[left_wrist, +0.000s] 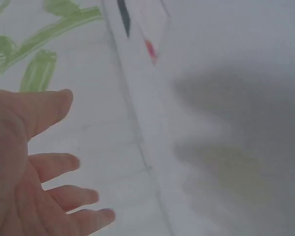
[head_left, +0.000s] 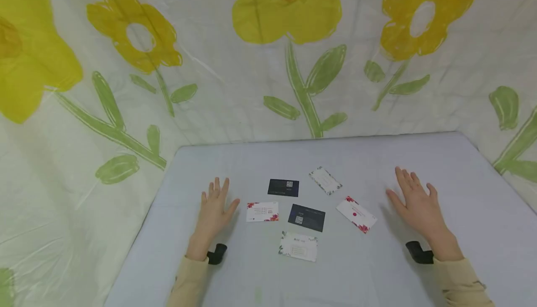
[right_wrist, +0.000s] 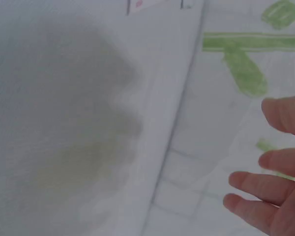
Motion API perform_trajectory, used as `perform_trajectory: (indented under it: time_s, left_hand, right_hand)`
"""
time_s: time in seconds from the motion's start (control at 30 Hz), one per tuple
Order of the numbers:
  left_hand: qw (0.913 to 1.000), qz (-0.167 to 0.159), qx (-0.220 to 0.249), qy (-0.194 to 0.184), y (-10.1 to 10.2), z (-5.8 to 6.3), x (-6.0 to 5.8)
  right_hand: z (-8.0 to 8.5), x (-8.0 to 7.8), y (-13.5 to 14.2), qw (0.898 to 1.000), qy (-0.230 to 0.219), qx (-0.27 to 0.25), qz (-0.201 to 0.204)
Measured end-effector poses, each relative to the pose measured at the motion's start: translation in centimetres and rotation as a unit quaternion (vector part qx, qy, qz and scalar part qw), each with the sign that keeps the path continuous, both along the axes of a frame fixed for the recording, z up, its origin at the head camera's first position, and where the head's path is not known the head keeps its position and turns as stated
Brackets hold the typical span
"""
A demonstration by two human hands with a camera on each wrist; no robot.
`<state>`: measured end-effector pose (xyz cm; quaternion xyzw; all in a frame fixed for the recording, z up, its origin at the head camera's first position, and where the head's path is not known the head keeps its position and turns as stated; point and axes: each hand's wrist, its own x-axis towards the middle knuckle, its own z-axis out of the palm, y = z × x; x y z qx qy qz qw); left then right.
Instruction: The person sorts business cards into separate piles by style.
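Observation:
Several cards like business cards lie flat between my two hands. My left hand is spread with nothing in it, nearest to a white card with red flowers. On the other side my right hand is also spread and holds nothing, beside a second red-flowered white card. Between these lie a dark card and, farther back, another dark card. One white card with green leaves is nearest the front; a similar leafy card lies tilted at the back.
The pale table ends at a back edge against a white curtain printed with yellow flowers. A black wrist mount sits at the left wrist, and a matching one at the right.

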<state>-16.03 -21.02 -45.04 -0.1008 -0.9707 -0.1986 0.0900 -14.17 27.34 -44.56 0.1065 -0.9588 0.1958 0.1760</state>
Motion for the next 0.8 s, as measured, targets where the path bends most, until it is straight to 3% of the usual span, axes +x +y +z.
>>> perform_trajectory:
  time_s: [0.17, 0.23, 0.33, 0.43, 0.57, 0.67, 0.8]
  left_hand:
    - [0.9955, -0.051, 0.079, 0.010, 2.8, 1.9, 1.7]
    - [0.9920, -0.081, 0.096, 0.001, 4.1, 2.3, 2.4]
    - [0.9861, -0.136, 0.092, -0.026, 6.0, 2.3, 3.4]
    - [0.9778, -0.185, 0.069, -0.069, 7.6, 1.6, 4.1]
    - [0.9695, -0.219, 0.020, -0.108, 9.1, 0.7, 4.6]
    - [0.9669, -0.232, -0.021, -0.104, 9.6, 0.1, 4.7]
    - [0.9637, -0.248, -0.048, -0.087, 9.8, -0.4, 4.9]
  right_hand:
    - [1.9, 0.7, -3.5, 0.989, 0.143, -0.025, 0.020]
    - [2.3, 1.2, -5.4, 0.986, 0.153, -0.041, 0.050]
    - [1.9, 2.1, -8.3, 0.986, 0.116, -0.053, 0.104]
    - [1.0, 3.1, -11.1, 0.987, 0.021, -0.060, 0.148]
    - [0.0, 4.2, -13.8, 0.977, -0.092, -0.048, 0.187]
    - [-0.6, 4.8, -15.1, 0.972, -0.123, -0.023, 0.201]
    - [-1.3, 5.2, -15.9, 0.971, -0.123, 0.006, 0.206]
